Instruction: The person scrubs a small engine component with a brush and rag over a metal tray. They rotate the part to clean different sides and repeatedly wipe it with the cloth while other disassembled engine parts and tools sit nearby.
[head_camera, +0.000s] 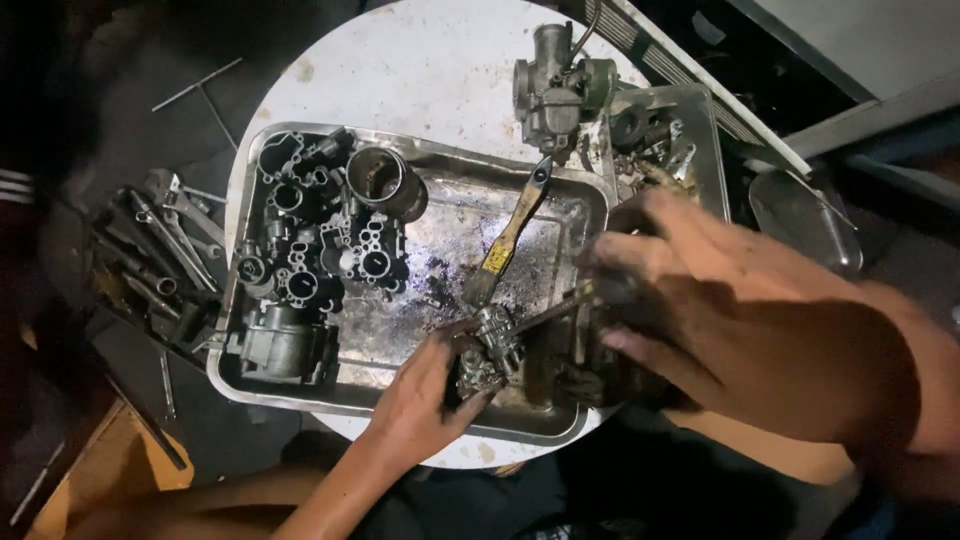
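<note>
My left hand (425, 395) grips a small greasy metal carburetor part (490, 350) low in a steel tray (440, 165). My right hand (740, 310) is close to the camera at the right, fingers curled around a thin metal tool (560, 303) whose tip meets that part. A yellow-handled brush (510, 240) leans in the tray just above them. Dark engine body parts (320, 240) fill the tray's left half.
The tray rests on a round white table (420, 70). A whole carburetor (555, 90) stands at the table's back, beside a smaller tray of small parts (700, 110). Wrenches (165, 235) lie on the floor to the left. A wooden box (110, 465) sits lower left.
</note>
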